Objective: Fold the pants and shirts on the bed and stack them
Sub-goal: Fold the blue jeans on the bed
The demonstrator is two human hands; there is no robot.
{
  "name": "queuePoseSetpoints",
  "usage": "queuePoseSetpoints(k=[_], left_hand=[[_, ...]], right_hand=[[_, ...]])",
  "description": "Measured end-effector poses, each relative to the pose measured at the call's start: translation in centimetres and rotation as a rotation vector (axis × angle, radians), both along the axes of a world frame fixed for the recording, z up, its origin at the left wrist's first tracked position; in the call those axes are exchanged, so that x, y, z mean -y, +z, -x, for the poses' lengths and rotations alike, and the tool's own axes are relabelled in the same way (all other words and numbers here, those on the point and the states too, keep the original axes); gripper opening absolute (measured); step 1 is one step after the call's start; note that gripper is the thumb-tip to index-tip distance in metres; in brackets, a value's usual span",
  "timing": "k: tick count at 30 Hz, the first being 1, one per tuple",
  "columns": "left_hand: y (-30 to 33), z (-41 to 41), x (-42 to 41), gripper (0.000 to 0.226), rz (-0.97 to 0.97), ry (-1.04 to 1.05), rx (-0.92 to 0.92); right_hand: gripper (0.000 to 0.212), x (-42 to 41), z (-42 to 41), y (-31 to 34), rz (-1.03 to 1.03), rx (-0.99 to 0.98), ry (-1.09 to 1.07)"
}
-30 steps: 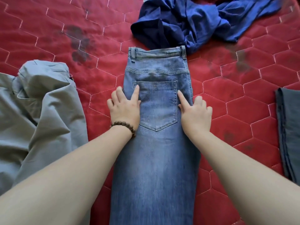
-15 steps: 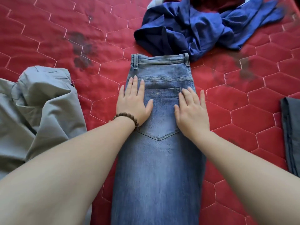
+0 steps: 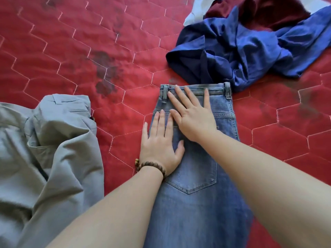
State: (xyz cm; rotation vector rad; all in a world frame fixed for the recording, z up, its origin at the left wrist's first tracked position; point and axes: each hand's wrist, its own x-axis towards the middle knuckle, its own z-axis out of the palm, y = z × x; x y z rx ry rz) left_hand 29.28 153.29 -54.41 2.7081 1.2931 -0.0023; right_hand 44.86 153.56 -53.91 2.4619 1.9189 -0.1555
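Observation:
Blue jeans (image 3: 197, 203) lie folded lengthwise on the red quilted bed (image 3: 89, 51), waistband away from me, back pocket up. My left hand (image 3: 159, 145) lies flat on the jeans' left edge, fingers straight, a bead bracelet on the wrist. My right hand (image 3: 191, 115) presses flat just above it, its fingertips reaching the waistband. Grey pants (image 3: 44, 158) lie crumpled at the left. A rumpled blue shirt (image 3: 241, 52) sits beyond the waistband, with a dark red garment (image 3: 265, 13) and a white one (image 3: 195, 13) behind it.
Dark stains (image 3: 107, 70) mark the red quilt left of the blue shirt. Bare quilt stretches across the far left and to the right of the jeans.
Both hands slid up the jeans toward the waistband, the right one moving left and further up. The view shifted, so the dark garment at the right edge is out of frame.

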Motion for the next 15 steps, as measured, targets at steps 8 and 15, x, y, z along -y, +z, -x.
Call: queuePoseSetpoints(k=[8, 15], left_hand=[[-0.2, -0.1, 0.0, 0.079, -0.008, -0.008, 0.007], [-0.3, 0.1, 0.0, 0.074, -0.001, -0.015, 0.015]], right_hand=[[0.063, 0.9, -4.2, 0.5, 0.036, 0.06, -0.283], [0.058, 8.3, 5.1, 1.1, -0.043, -0.048, -0.134]])
